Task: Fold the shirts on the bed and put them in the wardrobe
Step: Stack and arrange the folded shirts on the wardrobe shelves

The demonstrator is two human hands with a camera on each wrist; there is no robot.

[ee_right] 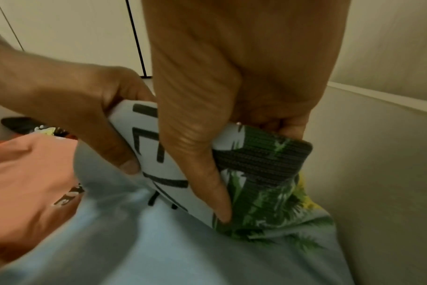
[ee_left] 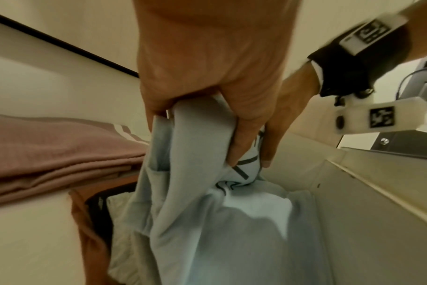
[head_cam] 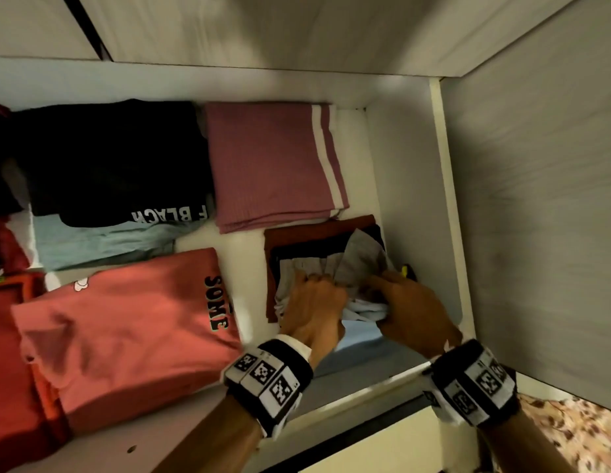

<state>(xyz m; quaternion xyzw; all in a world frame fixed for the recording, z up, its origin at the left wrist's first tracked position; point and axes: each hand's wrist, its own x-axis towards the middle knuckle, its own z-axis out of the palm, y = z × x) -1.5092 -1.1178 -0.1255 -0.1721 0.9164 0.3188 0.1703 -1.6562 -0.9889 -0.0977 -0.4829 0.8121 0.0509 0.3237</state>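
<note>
We grip the pale blue shirt (head_cam: 360,331) with both hands, left hand (head_cam: 314,302) and right hand (head_cam: 413,308) bunching its folds, at the near right of the wardrobe shelf (head_cam: 236,257). Letting go unevenly could unfold it, or drag the stack (head_cam: 297,240) beneath askew.

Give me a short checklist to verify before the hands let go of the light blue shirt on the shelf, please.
1. Left hand grips the light blue shirt: ok.
2. Right hand grips it too: ok.
3. Shirt lies inside the wardrobe shelf, near its right wall: ok.
4. Shirt neatly folded: not ok, bunched between the hands.
5. Stack underneath is level: cannot tell.
6. Clear of the coral shirt: ok.
</note>
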